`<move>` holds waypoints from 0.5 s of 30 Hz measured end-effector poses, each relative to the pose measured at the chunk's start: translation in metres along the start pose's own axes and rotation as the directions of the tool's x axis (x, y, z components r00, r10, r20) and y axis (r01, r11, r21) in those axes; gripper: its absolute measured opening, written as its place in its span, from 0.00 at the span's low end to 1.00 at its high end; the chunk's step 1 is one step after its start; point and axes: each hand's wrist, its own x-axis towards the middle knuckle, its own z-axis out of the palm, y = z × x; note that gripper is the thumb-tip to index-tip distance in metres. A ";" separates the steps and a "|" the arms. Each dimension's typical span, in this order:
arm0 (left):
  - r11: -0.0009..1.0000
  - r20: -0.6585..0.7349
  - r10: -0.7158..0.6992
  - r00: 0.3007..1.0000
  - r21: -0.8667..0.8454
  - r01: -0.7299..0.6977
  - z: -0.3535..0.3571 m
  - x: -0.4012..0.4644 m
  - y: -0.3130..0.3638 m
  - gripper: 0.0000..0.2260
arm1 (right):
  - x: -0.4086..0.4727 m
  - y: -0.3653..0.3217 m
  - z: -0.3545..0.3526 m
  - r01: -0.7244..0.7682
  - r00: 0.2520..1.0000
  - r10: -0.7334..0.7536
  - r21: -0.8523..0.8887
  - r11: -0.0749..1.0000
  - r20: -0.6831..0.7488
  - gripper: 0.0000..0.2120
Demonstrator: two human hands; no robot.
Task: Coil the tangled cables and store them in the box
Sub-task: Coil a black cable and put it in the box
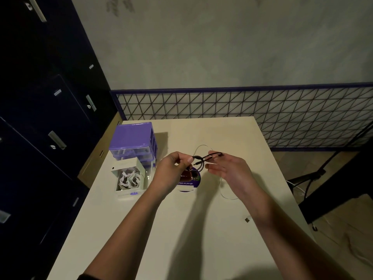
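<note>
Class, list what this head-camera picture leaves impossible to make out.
- Round sticker: its picture, covered by the left hand and the black cable.
- White cable: its middle stretch, behind the right hand.
- Purple drawer unit: drawer contents, too dim.
- Small tag: too small to identify.

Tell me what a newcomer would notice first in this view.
First, both hands at the middle of the table: the left hand pinches a small coil of black cable, while the right hand holds its free end. Next, at the left, an open white box with coiled white cables inside, in front of a purple drawer unit. A thin white cable lies loose under the right hand.
</note>
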 end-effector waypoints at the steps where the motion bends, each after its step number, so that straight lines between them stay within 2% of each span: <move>1: 1.000 -0.006 0.006 1.000 0.010 -0.006 0.001 0.001 -0.001 0.05 | 0.000 0.001 0.001 -0.026 1.000 0.026 0.013 1.000 0.006 0.07; 9: 0.998 -0.022 0.039 0.999 0.045 -0.038 0.005 0.003 -0.002 0.05 | 0.001 0.002 0.007 -0.133 0.990 0.134 -0.035 0.991 0.049 0.09; 15: 0.988 -0.033 0.097 0.995 0.124 -0.093 0.007 0.002 -0.001 0.07 | -0.002 -0.001 0.015 -0.143 0.977 0.147 -0.039 0.989 0.156 0.15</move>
